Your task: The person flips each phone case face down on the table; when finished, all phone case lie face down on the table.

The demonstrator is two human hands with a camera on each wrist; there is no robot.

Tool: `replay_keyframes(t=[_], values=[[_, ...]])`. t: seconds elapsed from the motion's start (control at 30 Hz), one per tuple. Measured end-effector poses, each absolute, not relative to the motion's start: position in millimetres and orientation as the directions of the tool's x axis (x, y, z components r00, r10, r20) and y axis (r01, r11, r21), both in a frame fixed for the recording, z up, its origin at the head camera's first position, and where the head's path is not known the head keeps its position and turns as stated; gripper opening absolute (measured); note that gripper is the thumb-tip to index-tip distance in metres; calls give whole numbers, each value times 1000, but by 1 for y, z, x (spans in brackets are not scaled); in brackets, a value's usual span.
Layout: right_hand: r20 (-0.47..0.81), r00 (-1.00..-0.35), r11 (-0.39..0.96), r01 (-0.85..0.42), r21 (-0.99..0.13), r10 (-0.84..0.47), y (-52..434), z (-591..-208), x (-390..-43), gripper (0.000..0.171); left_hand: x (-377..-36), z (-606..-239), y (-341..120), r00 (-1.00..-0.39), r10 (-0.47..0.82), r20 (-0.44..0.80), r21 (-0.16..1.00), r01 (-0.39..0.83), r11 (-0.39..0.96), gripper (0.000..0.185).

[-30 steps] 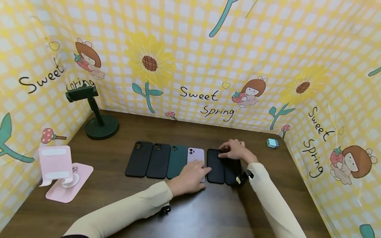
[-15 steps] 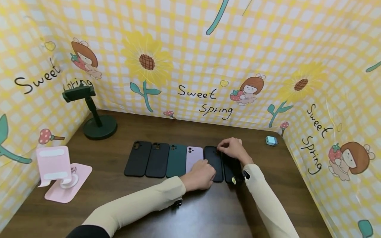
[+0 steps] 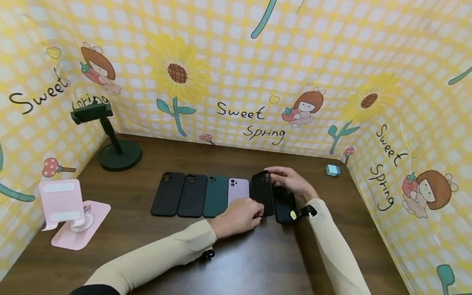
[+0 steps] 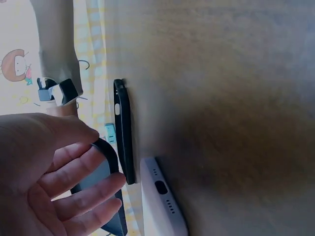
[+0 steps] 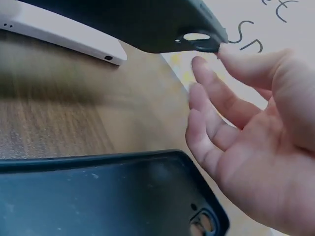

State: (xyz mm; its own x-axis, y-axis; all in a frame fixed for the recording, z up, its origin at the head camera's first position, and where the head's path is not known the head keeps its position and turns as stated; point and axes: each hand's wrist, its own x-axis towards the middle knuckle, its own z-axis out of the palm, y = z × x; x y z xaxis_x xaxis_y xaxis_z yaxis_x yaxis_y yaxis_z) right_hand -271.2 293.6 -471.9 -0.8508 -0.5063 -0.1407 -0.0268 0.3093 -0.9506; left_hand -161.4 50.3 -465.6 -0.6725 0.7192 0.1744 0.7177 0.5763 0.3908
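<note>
1. Black rectangular phone case with camera cutout point(image 3: 262, 194): tilted above the brown wood-grain surface point(image 3: 258, 262), toward its far edge.
2. Left hand point(image 3: 237, 216): thumb and fingers clamped on that case's near end.
3. Right hand point(image 3: 293, 183): pinches its far right corner.
4. Pale blue-and-white cube-shaped object point(image 3: 332, 170): near the surface's far right corner.

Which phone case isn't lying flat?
The black phone case second from right in the head view, tilted up in left hand and right hand; the other five cases lie flat.

Yellow-checked walls point(image 3: 228, 61) around a brown table point(image 3: 250, 262).
</note>
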Motion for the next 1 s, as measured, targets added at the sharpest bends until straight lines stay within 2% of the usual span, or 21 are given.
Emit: replay_keyframes(t=[0.2, 0.3, 0.37, 0.43, 0.53, 0.7, 0.83, 1.0], values=[[-37, -740, 41, 13, -999, -672, 293, -479, -273, 49, -159, -467, 50, -671, 695, 260, 457, 719, 523, 9], [-15, -736, 8, 12, -1000, -677, 291, -480, -274, 51, -159, -468, 49, -686, 663, 300, 503, 704, 501, 9], [-27, -759, 43, -1, -999, -650, 290, -480, -274, 53, -159, -468, 49, -708, 628, 324, 521, 687, 506, 31], [-50, -784, 112, -25, -993, -619, 289, -478, -274, 54, -160, -468, 49, -730, 597, 333, 519, 671, 531, 64], [-76, -809, 237, -79, -968, -583, 286, -474, -274, 55, -163, -469, 50, -749, 575, 331, 441, 661, 607, 98], [-93, -844, 451, -186, -873, -528, 277, -467, -273, 47, -166, -469, 55, -784, 559, 268, 279, 619, 734, 101], [-139, -849, 580, -219, -785, -509, 272, -466, -272, 41, -167, -472, 59, -826, 539, 168, 219, 564, 796, 106], [-185, -828, 688, -291, -665, -530, 264, -468, -273, 39, -168, -479, 63, -846, 529, 72, 153, 533, 832, 107]])
